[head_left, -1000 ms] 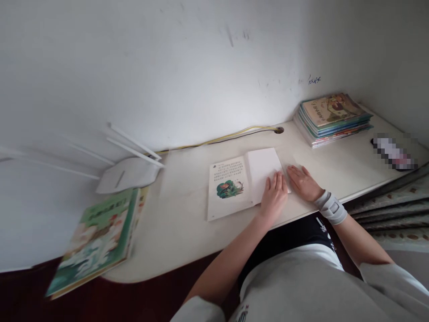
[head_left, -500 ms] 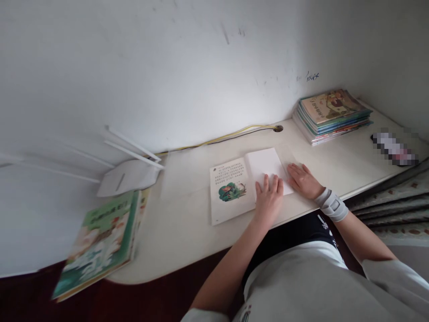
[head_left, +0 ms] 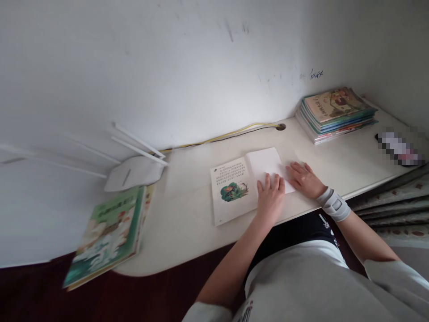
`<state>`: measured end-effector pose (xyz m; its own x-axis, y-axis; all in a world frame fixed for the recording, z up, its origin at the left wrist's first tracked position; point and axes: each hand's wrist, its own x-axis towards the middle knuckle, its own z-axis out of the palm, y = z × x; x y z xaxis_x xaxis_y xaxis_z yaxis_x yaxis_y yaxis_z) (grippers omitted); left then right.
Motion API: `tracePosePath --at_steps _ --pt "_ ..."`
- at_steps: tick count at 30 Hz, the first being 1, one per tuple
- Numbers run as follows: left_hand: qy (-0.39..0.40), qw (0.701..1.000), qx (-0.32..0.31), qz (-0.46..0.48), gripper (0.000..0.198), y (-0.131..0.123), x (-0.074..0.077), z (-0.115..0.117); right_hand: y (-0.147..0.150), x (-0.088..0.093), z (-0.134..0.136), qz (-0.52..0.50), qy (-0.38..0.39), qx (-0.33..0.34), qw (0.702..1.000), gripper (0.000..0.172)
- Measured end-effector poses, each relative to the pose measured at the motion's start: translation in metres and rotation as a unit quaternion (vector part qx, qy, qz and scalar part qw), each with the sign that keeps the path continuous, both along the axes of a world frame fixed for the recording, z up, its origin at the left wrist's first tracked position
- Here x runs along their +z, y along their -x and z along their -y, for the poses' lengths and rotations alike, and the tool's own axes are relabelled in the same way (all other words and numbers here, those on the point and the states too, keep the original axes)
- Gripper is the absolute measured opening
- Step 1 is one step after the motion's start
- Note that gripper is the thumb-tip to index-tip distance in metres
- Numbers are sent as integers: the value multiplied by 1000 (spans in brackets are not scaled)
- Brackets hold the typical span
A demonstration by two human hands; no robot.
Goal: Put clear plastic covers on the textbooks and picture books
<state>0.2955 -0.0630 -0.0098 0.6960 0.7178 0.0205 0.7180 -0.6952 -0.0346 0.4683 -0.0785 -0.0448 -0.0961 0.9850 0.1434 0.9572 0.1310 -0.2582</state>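
Note:
A printed page (head_left: pixel 231 190) with lines of text and a green plant picture lies flat on the desk. Against its right side is a smaller blank white sheet (head_left: pixel 264 160), which covers part of whatever is under it. My left hand (head_left: pixel 271 197) rests on the lower part of the white sheet, fingers stretched out. Just to the right, my right hand (head_left: pixel 305 180) lies flat with fingers spread, at the sheet's right edge and partly on a thin clear film (head_left: pixel 288 154). A grey band wraps my right wrist.
A stack of books (head_left: pixel 337 112) stands at the back right, with a blurred phone-like object (head_left: pixel 400 147) nearby. On the left are a white router (head_left: pixel 134 173) with antennas and green picture books (head_left: pixel 105 232) overhanging the desk edge. Cables (head_left: pixel 228 134) run along the wall to a hole.
The view has shifted slightly, so the things at the sides appear a little further right. Both hands keep nearly the same places on and beside the white sheet.

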Motion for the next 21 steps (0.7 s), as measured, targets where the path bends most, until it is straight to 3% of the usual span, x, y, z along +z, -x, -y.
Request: tracePosePath --at_steps 6,11,21 --pt "27 1000 -11 0 47 2 6 -2 0 0 0 -10 -4 -3 1000 48" --pt "41 996 -72 13 45 6 6 -12 0 0 1 0 -11 -1 1000 49" --pt "-10 993 -106 47 46 0 -20 -16 -1 1 0 -5 -11 -1 1000 49"
